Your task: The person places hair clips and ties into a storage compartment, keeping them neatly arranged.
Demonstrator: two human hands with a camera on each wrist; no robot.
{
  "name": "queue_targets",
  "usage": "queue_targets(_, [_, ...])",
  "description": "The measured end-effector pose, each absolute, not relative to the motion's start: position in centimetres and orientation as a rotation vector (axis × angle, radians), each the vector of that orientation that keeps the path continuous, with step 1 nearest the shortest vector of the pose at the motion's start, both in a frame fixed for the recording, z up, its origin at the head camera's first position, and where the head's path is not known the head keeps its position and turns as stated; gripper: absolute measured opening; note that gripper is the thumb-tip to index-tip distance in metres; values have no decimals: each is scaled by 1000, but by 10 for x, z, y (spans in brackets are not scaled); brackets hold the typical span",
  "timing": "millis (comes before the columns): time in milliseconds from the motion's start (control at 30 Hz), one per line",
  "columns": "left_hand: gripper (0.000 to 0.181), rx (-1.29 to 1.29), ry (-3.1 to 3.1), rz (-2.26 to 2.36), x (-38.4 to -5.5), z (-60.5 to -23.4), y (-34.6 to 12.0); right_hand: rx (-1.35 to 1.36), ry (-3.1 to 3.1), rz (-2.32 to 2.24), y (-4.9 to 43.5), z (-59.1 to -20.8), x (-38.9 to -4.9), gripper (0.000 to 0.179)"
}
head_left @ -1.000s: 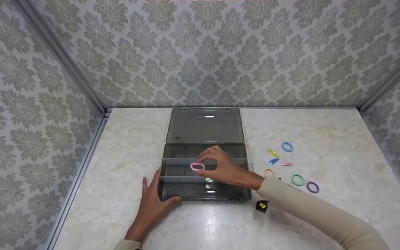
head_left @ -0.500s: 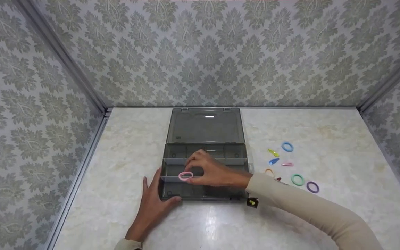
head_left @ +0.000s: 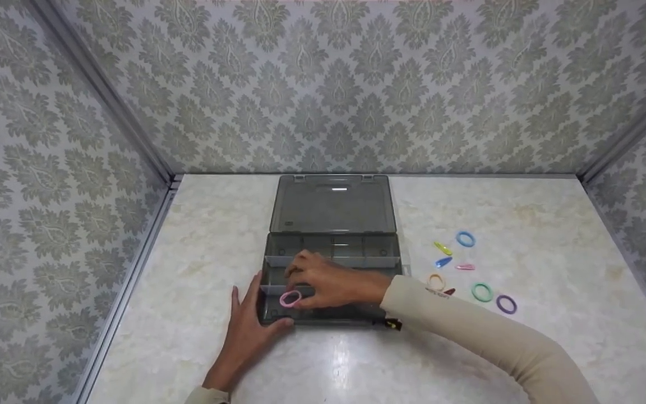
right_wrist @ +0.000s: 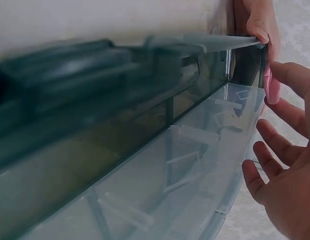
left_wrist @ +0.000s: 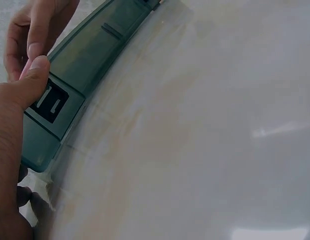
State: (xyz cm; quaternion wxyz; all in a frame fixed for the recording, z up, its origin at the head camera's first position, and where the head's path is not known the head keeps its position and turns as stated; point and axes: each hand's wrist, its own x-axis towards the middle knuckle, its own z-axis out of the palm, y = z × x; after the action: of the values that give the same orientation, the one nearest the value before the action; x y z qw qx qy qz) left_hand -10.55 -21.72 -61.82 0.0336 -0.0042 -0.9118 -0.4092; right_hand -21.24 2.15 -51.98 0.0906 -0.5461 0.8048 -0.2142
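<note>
Between thumb and index finger my right hand (head_left: 327, 283) pinches a pink hair tie (right_wrist: 273, 91). It hovers over the front left compartment of a smoky-grey plastic organizer box (head_left: 328, 324), whose lid (head_left: 333, 205) lies open toward the back. The right hand's other fingers (right_wrist: 269, 165) spread loosely above the dividers. My left hand (head_left: 249, 328) holds the box's front left corner, thumb along the front wall and fingers down the left side. Seen from the left wrist, the thumb (left_wrist: 37, 72) laps over the box edge close to the pink hair tie.
Right of the box lie blue (head_left: 465, 239), green (head_left: 474, 292), purple (head_left: 506, 304) and orange (head_left: 435, 275) hair ties. Among them are yellow (head_left: 443, 248), blue (head_left: 443, 262) and pink (head_left: 465, 267) hair clips, and a dark red one (head_left: 450, 292) by the right sleeve.
My right hand has carried the pink hair tie left and toward the front, from the middle row to over the front compartment. The left hand stays at the box corner.
</note>
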Motion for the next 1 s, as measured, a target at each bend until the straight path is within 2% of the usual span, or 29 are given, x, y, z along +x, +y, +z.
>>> queue_targets(667, [126,-36,-2814,-1263,-105,-618,-218,-1788,2475,-323,-15,-524,-212,34])
queue_targets(1000, [127,13,-2846,-1258,-104,-616,-218,-1731,2402,-310,-19,-521,-215,36])
